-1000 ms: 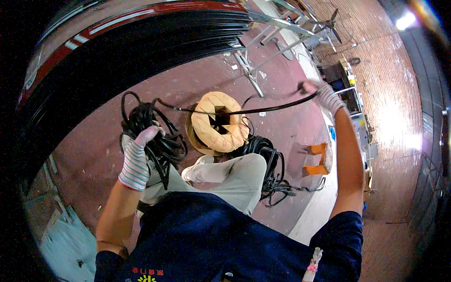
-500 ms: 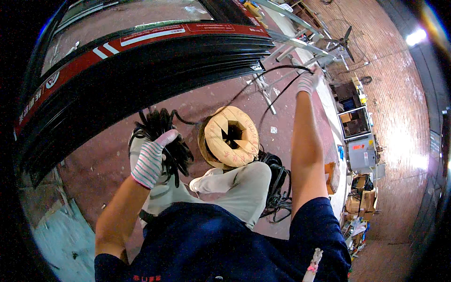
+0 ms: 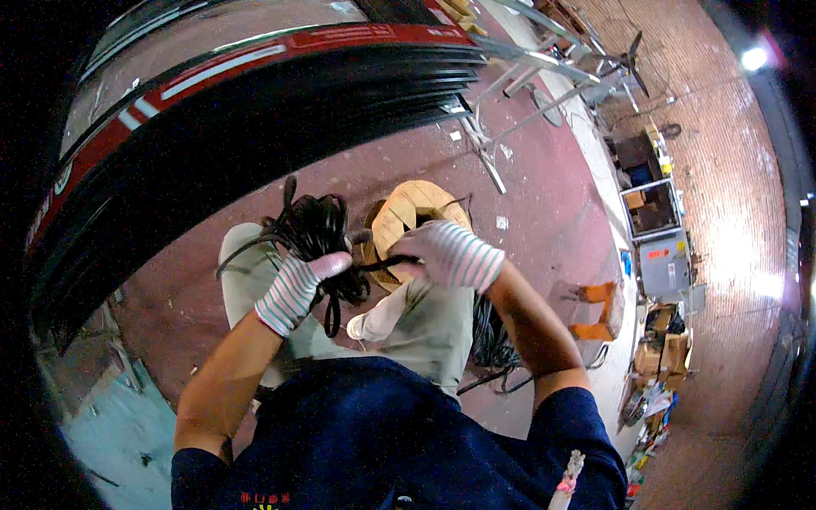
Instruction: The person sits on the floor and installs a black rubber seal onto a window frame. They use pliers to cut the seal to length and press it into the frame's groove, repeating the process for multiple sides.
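A looped bundle of black rubber strip (image 3: 319, 228) is gripped in my left hand (image 3: 296, 291), which wears a striped work glove. Its thumb presses across the loops, and loose loops stick out above and below. To the right, my gloved right hand (image 3: 459, 255) pinches a length of the same strip, which runs across to the bundle. Its fingertips are partly blurred. Just behind the right hand stands a cardboard-wrapped ring-shaped roll (image 3: 425, 197), its centre hole partly covered by the hand. Another heap of black strip (image 3: 489, 336) lies on the floor beside my right leg.
Long black profiles (image 3: 255, 127) with a red-edged band span the far left. A metal frame (image 3: 489, 161) stands beyond the roll. At right are an orange bracket-shaped piece (image 3: 602, 312), a grey box (image 3: 663, 265) and cardboard boxes (image 3: 667, 353) along the brick wall (image 3: 722, 212).
My right hand has come down and inward from far out at the upper right to beside the bundle, bringing the strip along. The left hand with the bundle has shifted slightly right.
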Demonstrator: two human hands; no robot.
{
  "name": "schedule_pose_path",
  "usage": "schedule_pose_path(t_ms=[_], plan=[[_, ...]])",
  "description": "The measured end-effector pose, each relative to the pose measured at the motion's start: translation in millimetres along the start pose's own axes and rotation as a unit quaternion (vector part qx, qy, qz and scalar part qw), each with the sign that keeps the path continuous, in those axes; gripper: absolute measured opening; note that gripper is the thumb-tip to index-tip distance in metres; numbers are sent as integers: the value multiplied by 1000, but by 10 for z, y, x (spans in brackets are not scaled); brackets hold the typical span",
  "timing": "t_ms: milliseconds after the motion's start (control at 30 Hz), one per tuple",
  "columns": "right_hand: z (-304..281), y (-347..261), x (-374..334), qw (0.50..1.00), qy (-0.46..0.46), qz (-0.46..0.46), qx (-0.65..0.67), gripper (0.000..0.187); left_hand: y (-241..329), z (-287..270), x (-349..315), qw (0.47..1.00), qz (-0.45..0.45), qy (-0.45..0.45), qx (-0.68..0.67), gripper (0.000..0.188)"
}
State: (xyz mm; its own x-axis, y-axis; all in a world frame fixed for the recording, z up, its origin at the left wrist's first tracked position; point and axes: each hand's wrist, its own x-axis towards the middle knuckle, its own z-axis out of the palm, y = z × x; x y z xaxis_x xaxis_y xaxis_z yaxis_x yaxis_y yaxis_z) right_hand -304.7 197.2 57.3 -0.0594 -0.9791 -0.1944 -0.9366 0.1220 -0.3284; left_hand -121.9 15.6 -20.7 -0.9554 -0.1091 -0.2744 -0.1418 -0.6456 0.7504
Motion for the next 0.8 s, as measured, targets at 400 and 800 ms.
schedule_pose_path(t_ms=[400,800], plan=[[778,1857,-789,912,225,340,-50,9,-396,-69,-260,998,-26,33,47,25],[139,2825,-233,656,441,217,573,37,-227,-222,-614,990,-50,94,-88,27]])
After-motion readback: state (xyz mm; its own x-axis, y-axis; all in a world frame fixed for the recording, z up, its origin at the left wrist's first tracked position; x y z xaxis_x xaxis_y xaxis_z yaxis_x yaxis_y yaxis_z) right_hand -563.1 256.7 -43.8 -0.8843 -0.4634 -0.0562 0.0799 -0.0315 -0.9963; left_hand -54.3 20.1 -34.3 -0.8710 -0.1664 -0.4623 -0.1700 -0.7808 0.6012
